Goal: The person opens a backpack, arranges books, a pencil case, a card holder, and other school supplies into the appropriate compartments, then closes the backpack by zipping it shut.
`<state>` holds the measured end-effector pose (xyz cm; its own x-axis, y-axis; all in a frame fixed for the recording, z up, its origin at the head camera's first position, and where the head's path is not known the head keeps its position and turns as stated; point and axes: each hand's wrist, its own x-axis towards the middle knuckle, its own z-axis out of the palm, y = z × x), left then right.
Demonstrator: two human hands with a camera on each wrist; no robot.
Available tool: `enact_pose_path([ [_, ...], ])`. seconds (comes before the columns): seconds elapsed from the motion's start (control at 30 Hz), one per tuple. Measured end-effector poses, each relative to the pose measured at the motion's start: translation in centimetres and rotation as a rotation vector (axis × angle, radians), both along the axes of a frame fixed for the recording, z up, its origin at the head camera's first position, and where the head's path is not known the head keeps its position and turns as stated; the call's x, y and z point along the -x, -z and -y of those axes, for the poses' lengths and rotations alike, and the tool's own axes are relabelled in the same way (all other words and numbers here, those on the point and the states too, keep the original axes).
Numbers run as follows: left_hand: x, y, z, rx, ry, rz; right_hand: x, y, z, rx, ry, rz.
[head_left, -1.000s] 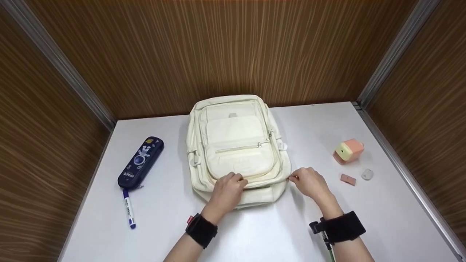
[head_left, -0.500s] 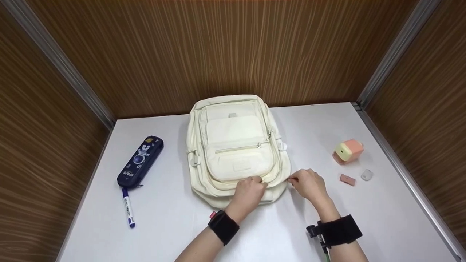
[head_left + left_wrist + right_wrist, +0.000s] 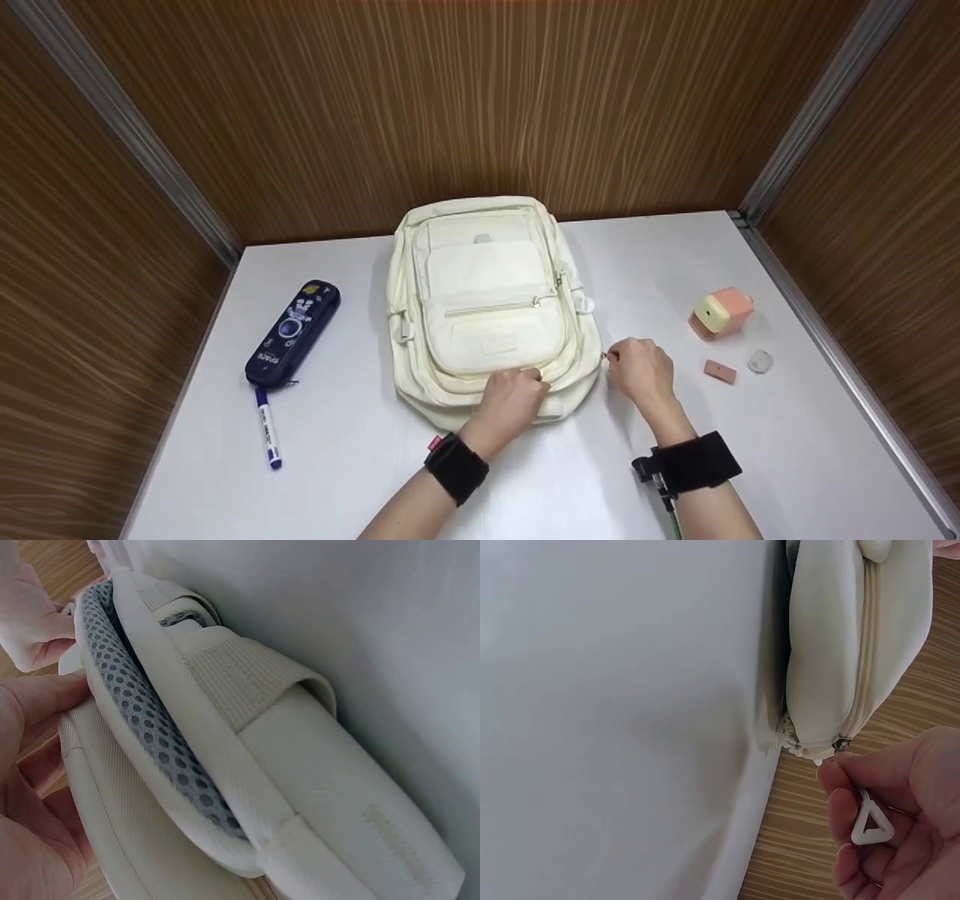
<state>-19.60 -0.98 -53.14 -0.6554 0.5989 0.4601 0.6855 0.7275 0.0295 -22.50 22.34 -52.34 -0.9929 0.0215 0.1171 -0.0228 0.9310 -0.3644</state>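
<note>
A cream backpack (image 3: 487,270) lies front side up on the white table, its bottom end toward me. My left hand (image 3: 510,397) grips the fabric at that bottom end, right of centre; in the left wrist view its fingers press around the edge beside grey mesh padding (image 3: 142,701). At the bag's right side my right hand (image 3: 641,371) pinches a zipper pull (image 3: 872,823), whose white triangular end hangs across the fingers in the right wrist view. The metal slider (image 3: 842,743) sits just beyond the fingertips, on the zipper running along the bag's side.
To the left lie a dark blue pencil case (image 3: 292,334) with space pictures and a white marker (image 3: 268,429) with blue ends. On the right are a pink and yellow pencil sharpener (image 3: 721,313), a small pink block (image 3: 720,372) and a small clear-grey piece (image 3: 760,361). Wood-patterned panels (image 3: 480,97) enclose the table.
My left hand has shifted right along the bag's bottom edge, then stayed there. My right hand, pinching the pull, has moved slightly away from me up the bag's right side.
</note>
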Motion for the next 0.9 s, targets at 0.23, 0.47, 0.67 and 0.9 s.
enact_pose_path([
  [0.23,0.2,-0.1,0.0,-0.039,0.009,0.057,2.6,0.4,-0.2,-0.03,-0.015,0.029],
  [0.47,0.2,-0.3,-0.2,-0.053,0.009,0.153,4.9,1.4,-0.4,-0.011,-0.012,0.017],
  [0.67,0.1,-0.5,-0.2,-0.04,0.019,0.215,6.6,2.1,-0.6,0.099,0.008,0.027],
  [0.9,0.1,-0.5,-0.1,-0.075,0.037,0.28,8.8,2.4,-0.7,0.136,0.021,0.049],
])
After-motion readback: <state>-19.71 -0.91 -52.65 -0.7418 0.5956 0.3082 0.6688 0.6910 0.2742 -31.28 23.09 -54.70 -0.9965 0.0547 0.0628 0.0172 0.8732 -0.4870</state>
